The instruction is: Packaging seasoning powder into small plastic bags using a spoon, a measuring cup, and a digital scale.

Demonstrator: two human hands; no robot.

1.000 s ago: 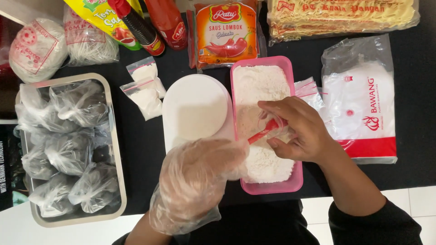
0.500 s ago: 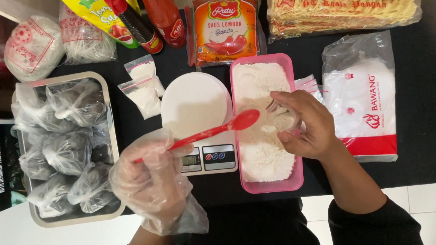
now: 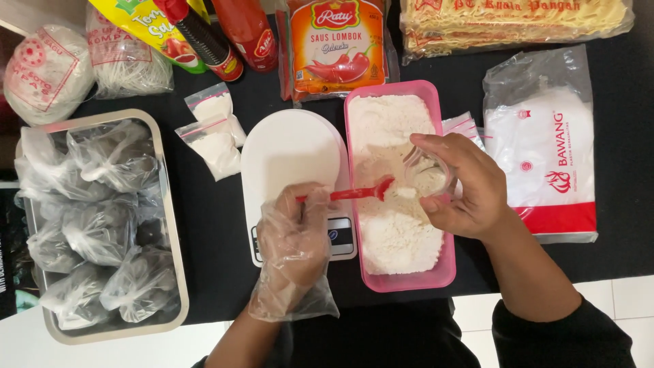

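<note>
Inside pink tub: white powder, red spoon.

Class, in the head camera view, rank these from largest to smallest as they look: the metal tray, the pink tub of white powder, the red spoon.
1. Metal tray, clearly the largest.
2. Pink tub, smaller.
3. Red spoon, held in the gloved left hand, smallest by far.

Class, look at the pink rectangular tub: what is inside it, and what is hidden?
The pink tub holds white powder, with the red spoon dipping in. The right hand covers part of the powder; the tub's bottom is hidden.
</note>
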